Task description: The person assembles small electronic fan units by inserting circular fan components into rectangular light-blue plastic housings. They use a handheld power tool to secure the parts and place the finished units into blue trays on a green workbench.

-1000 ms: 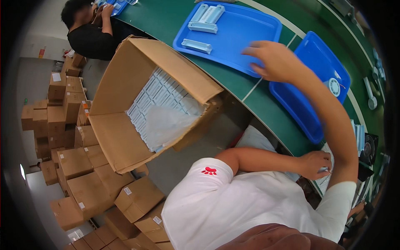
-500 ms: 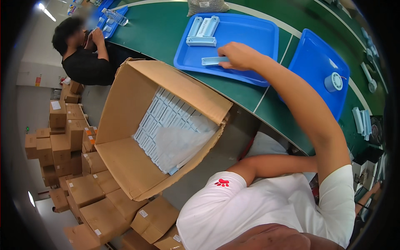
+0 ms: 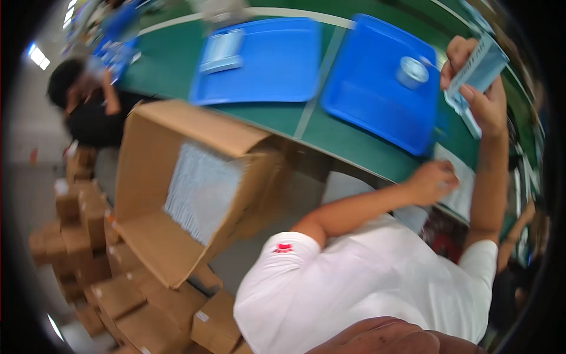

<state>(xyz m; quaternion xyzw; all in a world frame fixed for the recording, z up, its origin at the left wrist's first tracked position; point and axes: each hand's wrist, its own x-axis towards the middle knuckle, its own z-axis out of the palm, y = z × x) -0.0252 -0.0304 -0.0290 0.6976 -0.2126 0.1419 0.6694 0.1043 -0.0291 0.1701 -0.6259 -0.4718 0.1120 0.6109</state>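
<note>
carton [image 3: 488, 69], pale blue, is grasped in your right fingers [image 3: 460, 47], right of both blue trays [image 3: 377, 88], long axis slanting from upper right to lower left; whether your left fingers [image 3: 444, 177] grip anything, i cannot tell.

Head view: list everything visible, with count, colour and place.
Bench: one, green, top centre
Left tray: one, blue, on bench
Small cartons: blurred count, pale blue, in left tray
Right tray: one, blue, on bench
Round item: one, pale, in right tray
Held carton: one, pale blue, in right hand
Big box: one, brown, open, before bench
Packed contents: uncounted, pale blue, inside big box
Stacked boxes: many, brown, lower left
Co-worker: one, black top, upper left
Shirt: one, white, on wearer
Right hand: one, bare, upper right
Left hand: one, bare, near bench edge
</note>
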